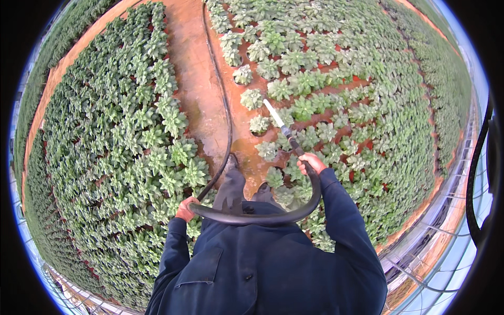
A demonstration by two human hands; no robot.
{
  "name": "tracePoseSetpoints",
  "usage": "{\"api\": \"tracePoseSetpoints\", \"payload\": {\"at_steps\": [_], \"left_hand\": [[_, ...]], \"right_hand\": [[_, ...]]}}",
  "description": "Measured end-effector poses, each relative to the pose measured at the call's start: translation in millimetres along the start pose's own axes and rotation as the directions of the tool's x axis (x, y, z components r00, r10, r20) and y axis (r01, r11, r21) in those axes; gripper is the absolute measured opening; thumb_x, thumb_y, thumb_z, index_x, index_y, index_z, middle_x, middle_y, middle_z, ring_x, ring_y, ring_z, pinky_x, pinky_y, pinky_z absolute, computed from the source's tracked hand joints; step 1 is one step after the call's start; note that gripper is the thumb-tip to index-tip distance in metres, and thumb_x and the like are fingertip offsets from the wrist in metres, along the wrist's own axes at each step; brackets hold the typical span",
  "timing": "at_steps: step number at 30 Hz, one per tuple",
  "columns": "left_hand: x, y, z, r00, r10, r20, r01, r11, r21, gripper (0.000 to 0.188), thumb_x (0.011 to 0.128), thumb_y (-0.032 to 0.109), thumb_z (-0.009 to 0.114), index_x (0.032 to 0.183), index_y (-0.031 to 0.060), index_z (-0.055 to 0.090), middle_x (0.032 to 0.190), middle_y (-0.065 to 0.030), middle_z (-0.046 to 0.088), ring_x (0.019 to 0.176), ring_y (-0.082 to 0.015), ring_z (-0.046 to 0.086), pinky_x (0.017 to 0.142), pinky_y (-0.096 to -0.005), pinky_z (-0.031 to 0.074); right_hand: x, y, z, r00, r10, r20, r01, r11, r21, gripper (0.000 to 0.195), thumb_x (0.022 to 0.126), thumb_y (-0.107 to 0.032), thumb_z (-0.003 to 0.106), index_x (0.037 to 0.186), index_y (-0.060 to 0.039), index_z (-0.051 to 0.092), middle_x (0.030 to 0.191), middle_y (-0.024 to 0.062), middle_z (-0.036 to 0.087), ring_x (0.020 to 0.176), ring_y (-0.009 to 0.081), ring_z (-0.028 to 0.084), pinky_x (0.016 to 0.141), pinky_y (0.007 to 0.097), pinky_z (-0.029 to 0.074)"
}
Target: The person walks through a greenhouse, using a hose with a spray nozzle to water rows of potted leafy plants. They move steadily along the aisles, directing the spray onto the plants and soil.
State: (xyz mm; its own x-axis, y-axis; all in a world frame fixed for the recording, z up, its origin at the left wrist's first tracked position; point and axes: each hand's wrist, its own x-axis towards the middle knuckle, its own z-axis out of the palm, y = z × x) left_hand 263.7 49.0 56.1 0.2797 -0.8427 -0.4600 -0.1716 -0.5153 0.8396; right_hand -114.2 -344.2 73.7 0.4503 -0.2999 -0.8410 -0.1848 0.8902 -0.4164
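Note:
A thick black hose (260,218) curves across in front of my waist between both hands. My right hand (311,163) is closed around it just behind the joint to a pale tube nozzle (274,113), which points up and left over the potted plants. My left hand (186,209) grips the hose at the other side of the loop. From there the hose runs up along the path. Near the nozzle's tip stands a potted leafy plant (251,99), with another potted plant (259,124) just below it. Whether water leaves the nozzle, I cannot tell.
Dense rows of leafy plants (118,130) fill the left side, and more potted plants (323,63) fill the right. Between them runs a wet reddish path (193,78), where my feet stand. Metal frame tubes (425,285) show at the lower right rim.

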Motion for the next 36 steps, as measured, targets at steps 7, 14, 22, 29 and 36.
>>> {"api": "tracePoseSetpoints", "payload": {"at_steps": [7, 14, 22, 29, 36], "left_hand": [[22, 73, -40, 0.970, 0.021, -0.242, -0.059, 0.987, -0.149, 0.015, 0.069, 0.001, 0.068, 0.073, 0.0060, 0.055, 0.070, 0.0018, 0.054, 0.066, -0.0074, 0.049, 0.062, -0.0229, 0.043], [49, 177, -88, 0.807, 0.318, -0.497, -0.348, 0.937, 0.035, 0.033, 0.060, 0.004, 0.077, 0.085, 0.0059, 0.054, 0.066, 0.0034, 0.048, 0.063, -0.0066, 0.044, 0.058, -0.0217, 0.040], [73, 43, -101, 0.885, 0.007, -0.466, -0.144, 0.955, -0.259, 0.011, 0.068, 0.001, 0.064, 0.072, 0.0042, 0.054, 0.067, 0.0039, 0.052, 0.063, -0.0043, 0.046, 0.058, -0.0207, 0.040], [74, 148, -115, 0.846, 0.096, -0.525, -0.169, 0.981, -0.092, 0.017, 0.070, 0.005, 0.070, 0.073, 0.0049, 0.053, 0.068, 0.0018, 0.051, 0.061, -0.0065, 0.044, 0.055, -0.0209, 0.039], [123, 64, -134, 0.875, 0.004, -0.484, -0.157, 0.948, -0.278, 0.018, 0.064, -0.008, 0.063, 0.077, 0.0027, 0.056, 0.076, 0.0013, 0.059, 0.069, -0.0066, 0.054, 0.065, -0.0215, 0.044]], "right_hand": [[13, -17, 36, 0.996, 0.053, 0.072, -0.045, 0.994, -0.103, 0.013, 0.079, -0.011, 0.054, 0.085, 0.0003, 0.051, 0.072, 0.0090, 0.057, 0.053, 0.0131, 0.054, 0.043, 0.0280, 0.045], [5, -64, 78, 0.996, 0.065, 0.056, -0.059, 0.994, -0.096, 0.018, 0.081, -0.010, 0.053, 0.096, -0.0033, 0.046, 0.071, 0.0071, 0.055, 0.051, 0.0122, 0.052, 0.041, 0.0282, 0.044], [35, -67, 108, 0.997, -0.021, -0.079, -0.003, 0.955, -0.298, 0.013, 0.080, -0.010, 0.054, 0.089, -0.0038, 0.047, 0.068, 0.0069, 0.054, 0.049, 0.0125, 0.051, 0.041, 0.0279, 0.042], [43, -62, 75, 0.997, -0.055, -0.048, 0.053, 0.997, -0.050, 0.014, 0.081, -0.010, 0.052, 0.092, -0.0038, 0.044, 0.072, 0.0079, 0.053, 0.052, 0.0128, 0.050, 0.042, 0.0277, 0.043], [54, -77, 69, 0.981, -0.110, -0.160, 0.101, 0.993, -0.062, 0.013, 0.079, -0.010, 0.053, 0.088, -0.0025, 0.048, 0.069, 0.0074, 0.053, 0.051, 0.0150, 0.052, 0.042, 0.0296, 0.044]]}}
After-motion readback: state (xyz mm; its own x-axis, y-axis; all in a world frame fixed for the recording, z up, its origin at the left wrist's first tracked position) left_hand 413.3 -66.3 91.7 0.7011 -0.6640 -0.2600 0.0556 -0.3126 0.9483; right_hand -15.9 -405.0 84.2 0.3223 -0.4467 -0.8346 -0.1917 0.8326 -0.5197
